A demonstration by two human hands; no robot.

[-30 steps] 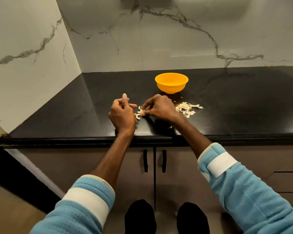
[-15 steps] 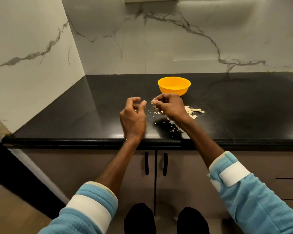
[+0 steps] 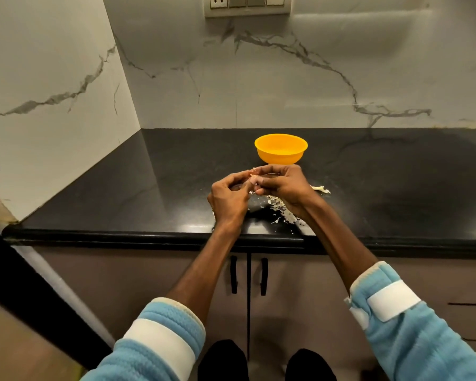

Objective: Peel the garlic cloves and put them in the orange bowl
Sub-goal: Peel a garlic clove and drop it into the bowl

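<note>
The orange bowl (image 3: 280, 149) stands on the black counter, just beyond my hands. My left hand (image 3: 229, 200) and my right hand (image 3: 282, 187) meet above the counter, fingertips pinched together on a small pale garlic clove (image 3: 254, 178). A bit of papery skin sticks out above the fingers. Most of the clove is hidden by my fingers. What lies inside the bowl cannot be seen from here.
Loose garlic skins (image 3: 282, 210) lie scattered on the black counter (image 3: 154, 193) under and right of my right wrist. Marble walls close the back and left. A switch plate (image 3: 248, 5) is on the back wall. Cabinet doors with black handles (image 3: 233, 274) sit below the counter edge.
Both hands have lifted off the counter and come together, now pinching one clove between them. The camera tilted up, so the bowl and hands sit lower in view.
</note>
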